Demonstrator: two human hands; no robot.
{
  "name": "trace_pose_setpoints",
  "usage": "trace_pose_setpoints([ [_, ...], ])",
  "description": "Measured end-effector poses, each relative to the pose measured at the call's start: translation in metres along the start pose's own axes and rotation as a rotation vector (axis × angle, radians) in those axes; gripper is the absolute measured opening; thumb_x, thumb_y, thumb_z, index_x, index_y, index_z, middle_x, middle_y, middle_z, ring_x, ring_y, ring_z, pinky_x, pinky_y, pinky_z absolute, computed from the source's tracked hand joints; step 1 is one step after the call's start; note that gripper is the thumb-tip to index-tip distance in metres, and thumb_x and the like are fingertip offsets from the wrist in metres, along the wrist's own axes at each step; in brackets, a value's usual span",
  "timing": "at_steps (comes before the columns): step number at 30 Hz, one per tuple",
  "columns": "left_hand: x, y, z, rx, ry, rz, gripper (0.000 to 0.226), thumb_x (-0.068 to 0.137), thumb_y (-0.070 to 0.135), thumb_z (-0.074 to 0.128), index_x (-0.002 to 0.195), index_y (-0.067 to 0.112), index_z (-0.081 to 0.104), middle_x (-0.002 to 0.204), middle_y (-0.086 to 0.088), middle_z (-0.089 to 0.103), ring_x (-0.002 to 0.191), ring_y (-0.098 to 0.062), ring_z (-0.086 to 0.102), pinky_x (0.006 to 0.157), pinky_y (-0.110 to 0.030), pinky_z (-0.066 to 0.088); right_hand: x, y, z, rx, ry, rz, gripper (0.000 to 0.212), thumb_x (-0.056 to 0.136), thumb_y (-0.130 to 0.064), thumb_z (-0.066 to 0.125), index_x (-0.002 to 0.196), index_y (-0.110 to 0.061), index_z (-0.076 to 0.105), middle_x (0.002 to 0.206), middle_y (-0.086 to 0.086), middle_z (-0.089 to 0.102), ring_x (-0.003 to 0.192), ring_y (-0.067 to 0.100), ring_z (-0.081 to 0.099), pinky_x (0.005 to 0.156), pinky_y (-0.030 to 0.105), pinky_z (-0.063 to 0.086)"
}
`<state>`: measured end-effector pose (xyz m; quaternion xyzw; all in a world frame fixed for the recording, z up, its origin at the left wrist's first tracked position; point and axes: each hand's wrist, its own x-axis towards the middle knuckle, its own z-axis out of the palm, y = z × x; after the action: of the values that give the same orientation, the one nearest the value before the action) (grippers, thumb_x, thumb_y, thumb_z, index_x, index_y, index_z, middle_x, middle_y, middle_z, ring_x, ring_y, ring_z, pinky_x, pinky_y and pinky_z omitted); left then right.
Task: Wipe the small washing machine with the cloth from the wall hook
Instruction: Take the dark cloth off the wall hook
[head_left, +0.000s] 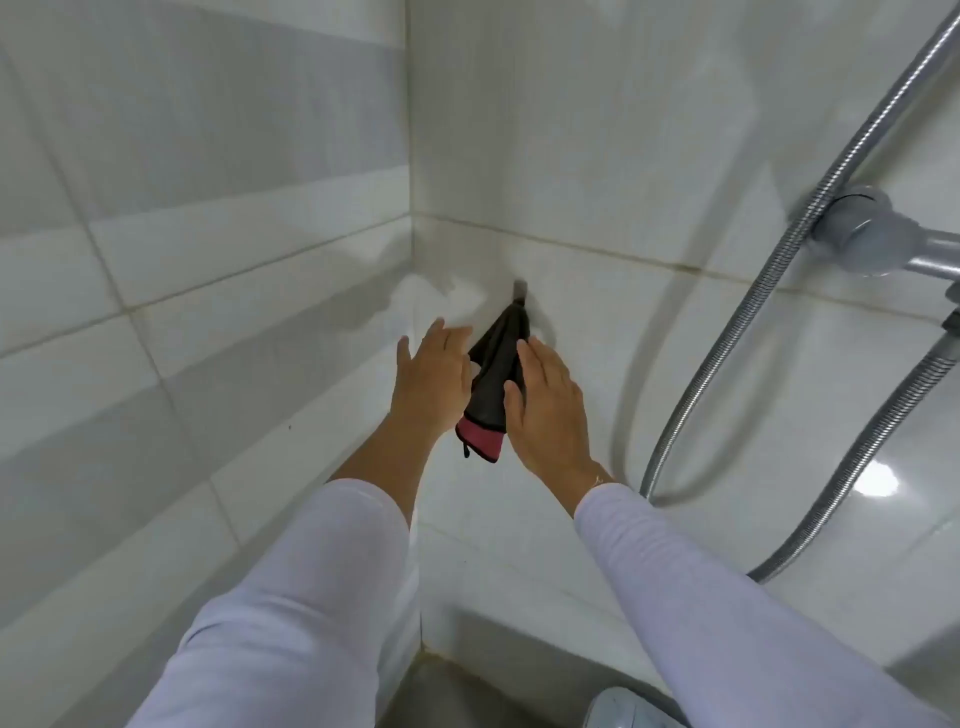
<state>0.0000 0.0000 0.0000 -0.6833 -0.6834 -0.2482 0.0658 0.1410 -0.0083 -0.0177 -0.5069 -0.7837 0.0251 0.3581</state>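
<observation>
A dark grey cloth (496, 374) with a pink lower edge hangs from a small metal wall hook (520, 289) near the tiled corner. My left hand (434, 379) is just left of the cloth, fingers spread, holding nothing. My right hand (548, 410) lies against the cloth's right side with its thumb over the fabric; a firm grip cannot be made out. A rounded white edge (623, 709) at the bottom may be the washing machine, mostly out of frame.
White wall tiles (208, 260) meet in a corner behind the cloth. A metal shower hose (769, 291) loops down on the right, beside a grey wall fitting (862, 228) and rail. A tiled ledge (519, 587) runs below the hands.
</observation>
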Motion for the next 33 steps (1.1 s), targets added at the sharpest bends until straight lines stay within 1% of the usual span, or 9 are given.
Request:
trace_pose_setpoints([
  [7, 0.029, -0.003, 0.024, -0.228, -0.033, -0.091, 0.036, 0.097, 0.025, 0.043, 0.132, 0.016, 0.045, 0.127, -0.002, 0.058, 0.118, -0.023, 0.053, 0.098, -0.038, 0.038, 0.018, 0.003, 0.02, 0.247, 0.164, 0.244, 0.033, 0.088, -0.014, 0.051, 0.12, -0.006, 0.048, 0.114, 0.011, 0.056, 0.103, 0.026, 0.053, 0.087, 0.038, 0.05],
  [11, 0.036, 0.001, 0.029, -0.293, -0.045, -0.16, 0.027, 0.095, 0.026, 0.049, 0.118, 0.013, 0.051, 0.116, -0.004, 0.058, 0.11, -0.025, 0.053, 0.09, -0.039, 0.043, 0.023, 0.01, 0.023, 0.265, 0.129, 0.333, 0.018, 0.087, -0.012, 0.052, 0.103, -0.004, 0.054, 0.103, 0.011, 0.059, 0.089, 0.026, 0.058, 0.079, 0.041, 0.052],
  [16, 0.036, -0.002, 0.023, -0.271, -0.079, -0.177, 0.026, 0.098, 0.026, 0.041, 0.111, 0.008, 0.054, 0.113, -0.011, 0.053, 0.106, -0.029, 0.051, 0.085, -0.039, 0.042, 0.022, 0.017, 0.014, 0.248, 0.114, 0.371, 0.015, 0.089, -0.01, 0.046, 0.095, -0.001, 0.057, 0.094, 0.013, 0.06, 0.08, 0.026, 0.056, 0.067, 0.029, 0.042],
  [19, 0.028, -0.009, 0.013, -0.429, -0.097, -0.235, 0.02, 0.098, 0.025, 0.038, 0.102, 0.008, 0.047, 0.097, -0.01, 0.059, 0.09, -0.03, 0.058, 0.084, -0.043, 0.046, 0.018, 0.019, 0.003, 0.275, 0.107, 0.38, 0.01, 0.09, -0.012, 0.044, 0.082, -0.007, 0.048, 0.071, 0.006, 0.054, 0.064, 0.023, 0.051, 0.056, 0.03, 0.04],
  [21, 0.017, -0.013, 0.004, -0.489, -0.102, -0.224, 0.016, 0.098, 0.026, 0.038, 0.097, 0.011, 0.044, 0.081, -0.005, 0.057, 0.075, -0.025, 0.057, 0.072, -0.035, 0.046, 0.013, 0.019, -0.006, 0.302, 0.085, 0.385, 0.011, 0.091, -0.013, 0.044, 0.08, -0.01, 0.044, 0.061, 0.0, 0.048, 0.055, 0.018, 0.047, 0.05, 0.029, 0.038],
  [23, 0.006, -0.013, -0.006, -0.537, -0.109, -0.205, 0.015, 0.098, 0.026, 0.04, 0.094, 0.013, 0.045, 0.071, 0.003, 0.052, 0.064, -0.014, 0.051, 0.059, -0.024, 0.04, 0.009, 0.018, -0.014, 0.343, 0.065, 0.386, 0.013, 0.091, -0.015, 0.045, 0.079, -0.01, 0.045, 0.057, -0.004, 0.045, 0.052, 0.014, 0.044, 0.049, 0.024, 0.037],
  [27, -0.011, 0.0, -0.019, -0.614, -0.128, -0.169, 0.016, 0.098, 0.026, 0.04, 0.091, 0.013, 0.048, 0.071, 0.004, 0.054, 0.064, -0.007, 0.051, 0.057, -0.015, 0.036, 0.007, 0.004, -0.03, 0.461, 0.017, 0.427, 0.019, 0.09, -0.017, 0.05, 0.073, -0.008, 0.048, 0.059, -0.003, 0.047, 0.054, 0.011, 0.044, 0.048, 0.009, 0.036],
  [30, -0.019, 0.015, -0.024, -0.695, -0.126, -0.165, 0.018, 0.099, 0.03, 0.039, 0.097, 0.014, 0.048, 0.088, -0.005, 0.064, 0.079, -0.018, 0.06, 0.062, -0.018, 0.04, 0.01, -0.011, -0.041, 0.677, -0.055, 0.484, 0.021, 0.088, -0.021, 0.053, 0.071, -0.01, 0.053, 0.068, 0.004, 0.058, 0.066, 0.024, 0.06, 0.067, 0.034, 0.055],
  [33, -0.024, 0.029, -0.032, -0.768, -0.132, -0.18, 0.026, 0.099, 0.036, 0.037, 0.103, 0.013, 0.049, 0.093, -0.005, 0.062, 0.076, -0.015, 0.058, 0.061, -0.022, 0.041, 0.013, -0.026, -0.055, 0.776, -0.108, 0.502, 0.018, 0.089, -0.023, 0.055, 0.077, -0.01, 0.06, 0.071, 0.005, 0.064, 0.068, 0.019, 0.063, 0.071, 0.034, 0.055],
])
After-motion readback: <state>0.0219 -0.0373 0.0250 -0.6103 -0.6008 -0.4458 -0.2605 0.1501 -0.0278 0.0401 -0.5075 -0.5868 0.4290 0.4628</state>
